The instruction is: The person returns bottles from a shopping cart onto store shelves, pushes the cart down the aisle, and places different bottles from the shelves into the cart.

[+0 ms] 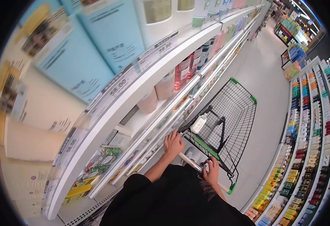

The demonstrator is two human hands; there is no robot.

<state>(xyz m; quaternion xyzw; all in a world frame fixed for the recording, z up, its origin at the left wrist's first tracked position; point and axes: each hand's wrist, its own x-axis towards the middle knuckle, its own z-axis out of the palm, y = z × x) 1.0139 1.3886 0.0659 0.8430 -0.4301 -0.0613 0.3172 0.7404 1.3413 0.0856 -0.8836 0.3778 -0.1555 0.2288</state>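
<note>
A black wire shopping cart (254, 100) with green corners stands in front of me, tilted in the view. My left hand (173, 144) is closed over the left end of its pale handle (189, 161). Farther right along the same bar, my right hand (211, 171) curls its fingers around it, partly hidden by my dark sleeve. In the near part of the cart, close to my left hand, lies a white bottle (199, 124). The rest of the basket shows bare wire mesh.
Close on my left rises a white shelf unit (135, 88) with light blue boxes (74, 60), pink bottles (182, 73) and price tags. Another shelf unit (300, 150) full of bottles curves along the right. A grey floor aisle (261, 52) runs ahead between them.
</note>
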